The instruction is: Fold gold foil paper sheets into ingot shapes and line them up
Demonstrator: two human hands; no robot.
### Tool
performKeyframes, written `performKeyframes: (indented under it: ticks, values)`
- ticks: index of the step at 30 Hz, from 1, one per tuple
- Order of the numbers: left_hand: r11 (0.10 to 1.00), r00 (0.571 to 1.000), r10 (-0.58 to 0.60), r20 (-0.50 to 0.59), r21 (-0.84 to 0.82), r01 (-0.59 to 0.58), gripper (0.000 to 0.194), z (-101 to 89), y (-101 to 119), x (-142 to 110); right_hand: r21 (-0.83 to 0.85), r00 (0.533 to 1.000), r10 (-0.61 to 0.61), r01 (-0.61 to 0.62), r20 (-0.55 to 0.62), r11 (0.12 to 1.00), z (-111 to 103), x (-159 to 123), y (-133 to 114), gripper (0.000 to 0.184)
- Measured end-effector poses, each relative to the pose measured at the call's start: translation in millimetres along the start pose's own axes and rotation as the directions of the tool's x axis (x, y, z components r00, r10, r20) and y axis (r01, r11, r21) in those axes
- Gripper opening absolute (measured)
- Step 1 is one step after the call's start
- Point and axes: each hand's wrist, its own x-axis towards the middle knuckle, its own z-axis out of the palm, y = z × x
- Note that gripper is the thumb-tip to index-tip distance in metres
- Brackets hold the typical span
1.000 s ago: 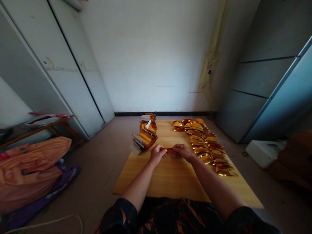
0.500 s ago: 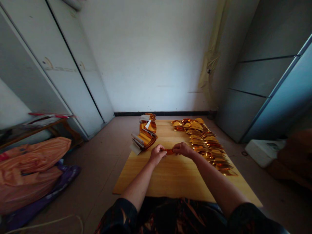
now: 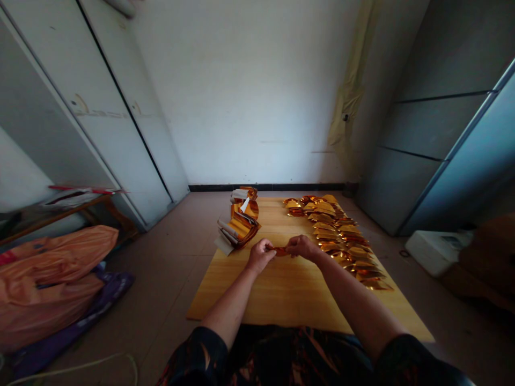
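Observation:
A small folded piece of gold foil paper (image 3: 280, 252) is stretched between my two hands, just above the wooden table. My left hand (image 3: 260, 255) pinches its left end and my right hand (image 3: 301, 247) pinches its right end; the fingers partly cover it. Beyond my left hand lie loose stacks of gold foil paper sheets (image 3: 243, 225), some showing a pale back. To the right, beside my right forearm, several folded gold paper pieces (image 3: 325, 228) lie in overlapping rows.
The wooden table (image 3: 281, 300) reaches from my lap towards the white wall (image 3: 249, 107). Orange plastic bags (image 3: 60, 262) lie at the left near a low wooden bench (image 3: 96, 201). A white box (image 3: 432, 251) stands on the floor at the right, near a grey cabinet (image 3: 414, 161).
Both hands keep their hold and stay almost in place. The foil piece between them looks slightly more curved, its middle sagging a little.

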Motion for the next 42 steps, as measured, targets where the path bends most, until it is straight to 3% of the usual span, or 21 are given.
performKeyframes:
  ticks: [13,18,24,29,35,42]
  values:
    - [0.999,0.999,0.030,-0.021,0.037,-0.029,0.018,2.2,-1,1,0.068,0.994,0.081,-0.085,0.070,0.994,6,0,0,0.008]
    - [0.983,0.987,0.100,-0.126,0.164,-0.079,0.015,4.0,-2,3,0.182,0.982,0.187,-0.187,0.012,0.965,20,2,-1,0.006]
    - [0.979,0.972,0.132,-0.193,0.180,-0.097,0.004,4.2,-7,6,0.225,0.991,0.121,-0.105,-0.061,0.969,28,2,3,0.005]
    - [0.988,0.958,0.087,-0.274,0.150,-0.046,0.018,8.7,-7,8,0.218,0.991,0.046,-0.018,-0.123,0.976,29,1,8,0.004]
    - [0.993,0.962,-0.011,-0.272,0.110,0.043,0.018,11.0,-4,9,0.220,0.975,0.023,0.027,-0.223,0.975,30,2,12,0.007]
    - [0.991,0.961,-0.134,-0.243,-0.026,0.132,0.019,11.5,-3,11,0.203,0.970,0.008,0.042,-0.244,0.978,27,0,15,0.008]
